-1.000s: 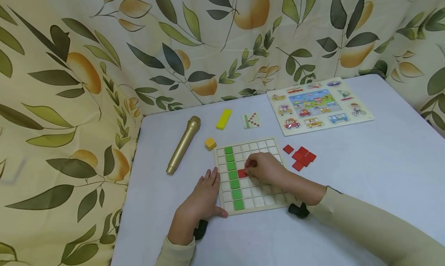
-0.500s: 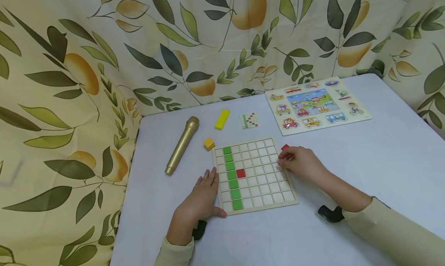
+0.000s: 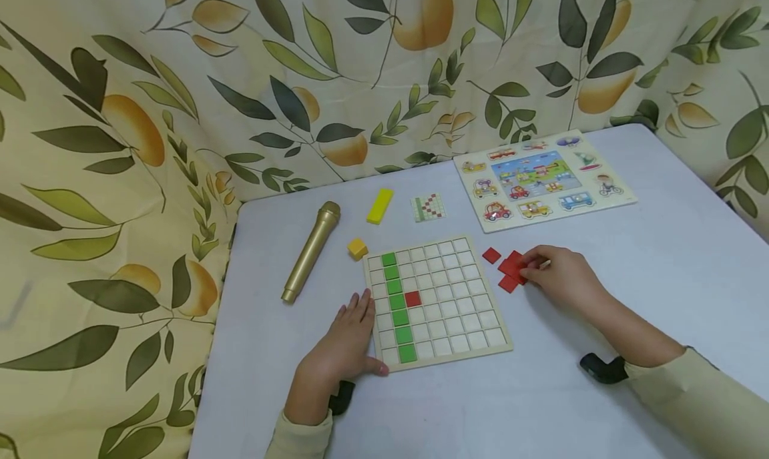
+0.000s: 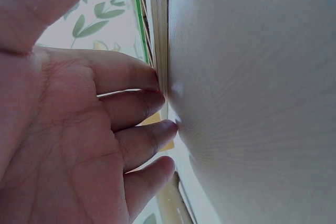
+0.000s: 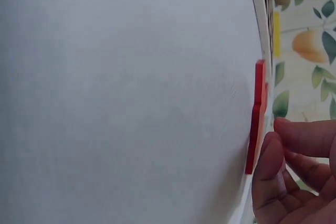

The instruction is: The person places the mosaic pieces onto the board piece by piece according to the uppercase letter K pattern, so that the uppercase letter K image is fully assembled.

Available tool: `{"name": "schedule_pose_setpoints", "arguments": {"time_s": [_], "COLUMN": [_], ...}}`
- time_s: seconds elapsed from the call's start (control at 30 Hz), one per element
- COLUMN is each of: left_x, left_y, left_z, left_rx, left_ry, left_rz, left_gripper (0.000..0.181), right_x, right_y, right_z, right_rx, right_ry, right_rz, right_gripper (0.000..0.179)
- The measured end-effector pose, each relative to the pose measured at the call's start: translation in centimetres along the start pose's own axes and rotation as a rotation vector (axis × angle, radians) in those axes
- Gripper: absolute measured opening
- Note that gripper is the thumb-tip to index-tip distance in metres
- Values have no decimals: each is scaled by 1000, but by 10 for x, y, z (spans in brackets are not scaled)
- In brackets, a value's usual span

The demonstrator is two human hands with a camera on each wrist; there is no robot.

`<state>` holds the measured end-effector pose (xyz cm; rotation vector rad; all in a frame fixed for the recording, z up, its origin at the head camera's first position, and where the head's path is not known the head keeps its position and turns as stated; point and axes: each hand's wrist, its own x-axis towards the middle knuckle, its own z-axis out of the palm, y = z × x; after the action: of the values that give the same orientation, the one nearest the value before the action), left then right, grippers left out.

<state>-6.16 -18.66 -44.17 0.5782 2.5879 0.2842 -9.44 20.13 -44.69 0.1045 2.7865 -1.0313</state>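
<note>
The left hand lay with straight fingers along the left edge of the grid board, apparently to steady it. The thumb and forefinger of the right hand nearly met at the red tiles, gathered right of the board presumably for easy reach; whether they pinched one could not be told.

light tan left sleeve, small black block next to it, long right sleeve in the same tan, thin dark line at its end, bent black piece beside it
</note>
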Motion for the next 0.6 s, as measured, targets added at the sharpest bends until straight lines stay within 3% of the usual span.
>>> {"name": "schedule_pose_setpoints", "arguments": {"time_s": [0.27, 0.6], "left_x": [-1, -1], "left_y": [0, 0], "left_z": [-2, -1], "left_rx": [-9, -11], "left_ry": [-3, 1], "left_rz": [-5, 2], "left_gripper": [125, 125], "right_x": [4, 5], "right_y": [11, 12], "right_z": [-4, -4], "right_rx": [-32, -49], "right_ry": [-10, -22], "right_rz": [25, 23], "right_gripper": [39, 32]}}
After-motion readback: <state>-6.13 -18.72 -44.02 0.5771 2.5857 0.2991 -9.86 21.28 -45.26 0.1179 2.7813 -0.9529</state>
